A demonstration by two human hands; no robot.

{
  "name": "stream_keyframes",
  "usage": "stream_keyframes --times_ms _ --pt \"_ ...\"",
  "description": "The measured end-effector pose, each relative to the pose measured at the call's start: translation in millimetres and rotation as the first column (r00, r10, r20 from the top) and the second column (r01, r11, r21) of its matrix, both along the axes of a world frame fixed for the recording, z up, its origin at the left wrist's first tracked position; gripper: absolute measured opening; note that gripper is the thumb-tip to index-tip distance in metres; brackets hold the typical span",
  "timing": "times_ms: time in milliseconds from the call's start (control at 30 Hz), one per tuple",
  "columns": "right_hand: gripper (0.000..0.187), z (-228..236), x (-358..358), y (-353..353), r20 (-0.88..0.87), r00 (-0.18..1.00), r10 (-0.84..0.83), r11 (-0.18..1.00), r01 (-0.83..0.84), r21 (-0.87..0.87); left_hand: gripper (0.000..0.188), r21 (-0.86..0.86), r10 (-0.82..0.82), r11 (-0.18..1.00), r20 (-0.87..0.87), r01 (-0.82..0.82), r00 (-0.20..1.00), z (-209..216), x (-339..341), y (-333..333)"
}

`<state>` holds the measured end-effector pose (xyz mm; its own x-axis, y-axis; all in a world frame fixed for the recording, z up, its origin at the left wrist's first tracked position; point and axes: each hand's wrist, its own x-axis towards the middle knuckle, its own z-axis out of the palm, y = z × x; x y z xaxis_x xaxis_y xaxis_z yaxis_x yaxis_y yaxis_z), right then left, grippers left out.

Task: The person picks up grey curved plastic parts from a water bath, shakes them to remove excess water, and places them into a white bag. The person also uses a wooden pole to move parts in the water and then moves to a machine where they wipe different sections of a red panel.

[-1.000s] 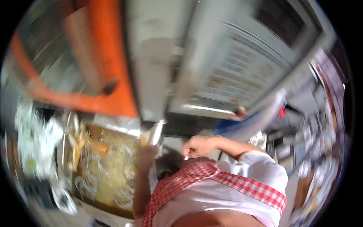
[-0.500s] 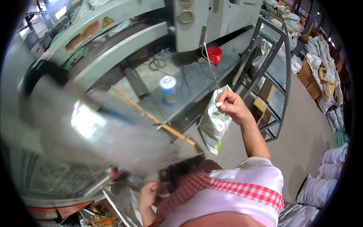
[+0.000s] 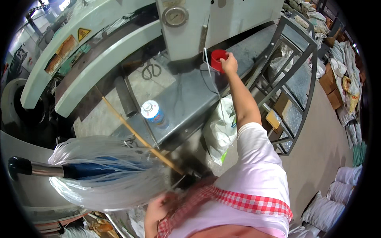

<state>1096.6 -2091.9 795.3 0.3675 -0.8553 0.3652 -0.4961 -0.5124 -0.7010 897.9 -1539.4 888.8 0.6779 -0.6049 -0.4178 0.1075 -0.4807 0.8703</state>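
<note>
My right arm is stretched forward, and my right hand (image 3: 230, 63) has its fingers closed at the handle side of a red plastic cup (image 3: 216, 58). The cup stands upright on the grey machine ledge (image 3: 186, 93). Beside the cup hangs a white cord or strap (image 3: 209, 67), which runs down to a white plastic bag (image 3: 214, 135) hanging below the ledge. Low in front of my body is my left hand (image 3: 157, 208), blurred and partly hidden by the apron, so its grip does not show. Next to it lies a big coil of clear plastic strip (image 3: 107, 194).
A spray can (image 3: 154, 113) stands on the ledge, with black-handled scissors (image 3: 151, 71) behind it. A long wooden stick (image 3: 135, 133) slants toward me. At right stands a metal step frame (image 3: 295, 85); white sacks (image 3: 327, 208) lie on the floor beyond.
My right hand has moved from above the white bag, where it pinched something small and white, forward to the red cup. The view has shifted, and the plastic coil shows more sharply.
</note>
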Motion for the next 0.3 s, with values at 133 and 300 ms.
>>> stream_keyframes --times_ms 133,300 --pt "0.05 -2 -20 29 0.054 0.997 0.057 0.998 -0.055 -0.032 0.028 -0.179 -0.004 0.983 -0.166 -0.026 0.986 -27 27 -32" --pt "0.041 -49 -101 62 0.056 0.969 0.241 0.968 -0.244 0.054 0.032 -0.218 -0.038 0.971 0.251 0.095 0.967 -65 69 -95"
